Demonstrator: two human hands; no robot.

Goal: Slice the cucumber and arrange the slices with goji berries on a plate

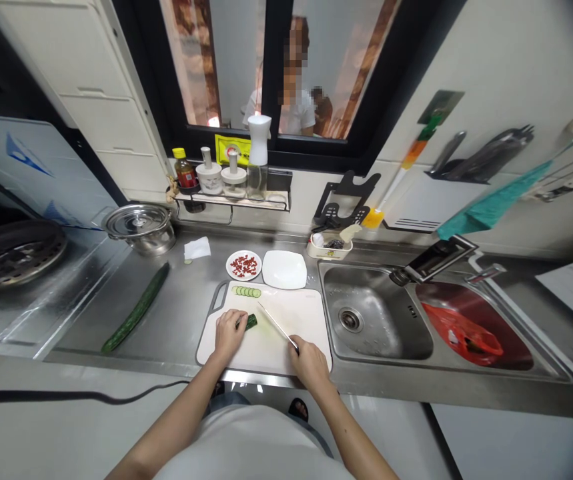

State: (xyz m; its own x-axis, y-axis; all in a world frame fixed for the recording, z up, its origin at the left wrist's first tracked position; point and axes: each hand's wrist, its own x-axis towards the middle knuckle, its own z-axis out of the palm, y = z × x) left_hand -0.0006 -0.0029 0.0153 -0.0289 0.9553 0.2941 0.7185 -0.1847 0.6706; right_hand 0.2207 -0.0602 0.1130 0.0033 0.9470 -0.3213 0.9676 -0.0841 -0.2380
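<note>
On the white cutting board (276,353), my left hand (230,330) has its fingers round a short piece of cucumber (251,322), whose right end shows. My right hand (310,360) grips the black handle of a knife (277,320); its blade points up and left over the board, apart from the cucumber piece. A row of thin cucumber slices (247,291) lies near the board's top left. Just behind the board are a round plate of chopped red pieces (244,266) and a white square plate (285,269). A long whole cucumber (136,310) rests on the counter to the left.
Right of the board is a steel sink (381,327) with a black faucet (436,260) and a red bag (463,333). A lidded steel pot (141,230) stands back left, near a paper napkin (197,249). Behind the plates hangs a condiment rack (236,200); a person shows in the window.
</note>
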